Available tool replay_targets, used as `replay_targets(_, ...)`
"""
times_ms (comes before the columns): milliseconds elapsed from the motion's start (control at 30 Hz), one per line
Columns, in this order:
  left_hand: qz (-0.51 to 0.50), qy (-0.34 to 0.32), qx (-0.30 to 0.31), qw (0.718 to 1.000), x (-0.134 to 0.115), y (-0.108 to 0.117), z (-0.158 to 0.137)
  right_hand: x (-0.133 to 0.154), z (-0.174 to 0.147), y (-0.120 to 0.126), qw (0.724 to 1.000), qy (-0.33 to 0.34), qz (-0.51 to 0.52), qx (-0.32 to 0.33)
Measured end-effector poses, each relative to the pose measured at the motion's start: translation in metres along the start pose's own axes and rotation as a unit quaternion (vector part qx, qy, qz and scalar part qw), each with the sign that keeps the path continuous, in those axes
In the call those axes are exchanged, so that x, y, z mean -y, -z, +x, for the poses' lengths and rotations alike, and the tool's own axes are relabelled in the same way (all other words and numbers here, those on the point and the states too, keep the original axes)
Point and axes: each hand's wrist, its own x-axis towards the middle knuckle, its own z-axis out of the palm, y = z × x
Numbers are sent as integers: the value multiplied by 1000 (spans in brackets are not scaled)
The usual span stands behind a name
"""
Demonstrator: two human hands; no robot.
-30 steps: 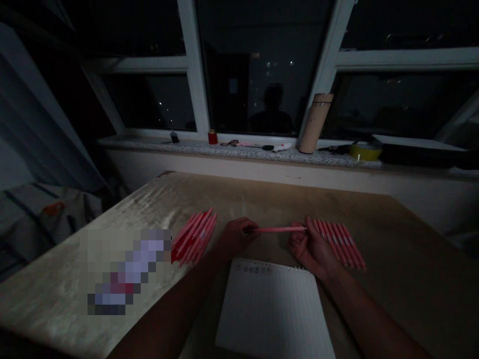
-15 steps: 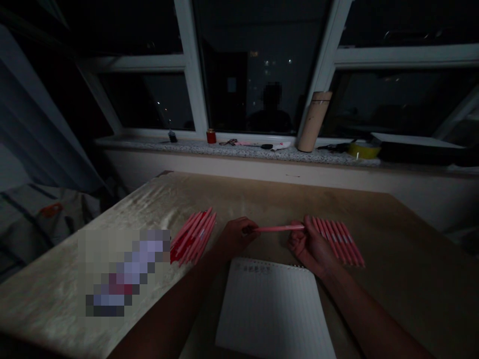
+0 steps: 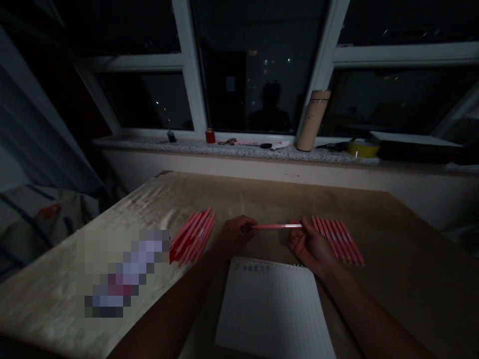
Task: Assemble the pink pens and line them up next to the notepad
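Note:
A slim pink pen [image 3: 275, 227] is held nearly level above the table, just beyond the notebook's spiral edge. My left hand [image 3: 239, 233] is closed on its left end, thumb and fingers pinching the tip. At the other end, my right hand [image 3: 307, 242] grips the pen between thumb and fingers, its remaining fingers curled. A bright silvery patch shows on the pen near my right fingers. Right of that hand lies a neat row of pink pens [image 3: 339, 242]. Left of my left hand, a looser pile of pink pens [image 3: 193, 235] rests on something red.
An open lined notebook [image 3: 275, 309] with some writing lies between my forearms. A blurred-out packet [image 3: 130, 274] is on the table's left. Along the windowsill [image 3: 239, 149] stand a red jar [image 3: 210, 136], a tall tan flask [image 3: 313, 122] and a yellow tape roll [image 3: 362, 148].
The pen has turned slightly in my fingers, so a silvery patch now catches the light near its right end. Both hands keep their hold and have hardly moved.

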Motion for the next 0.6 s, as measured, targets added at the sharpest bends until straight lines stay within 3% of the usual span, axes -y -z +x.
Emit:
replay_targets(233,-13,-19,-34,999,-6,1,0,1,-1,-5,1000,1,17,-9)
replay_targets(600,-21,-35,-31,999,-6,1,-1,3,-3,-8,1000,6,14,3)
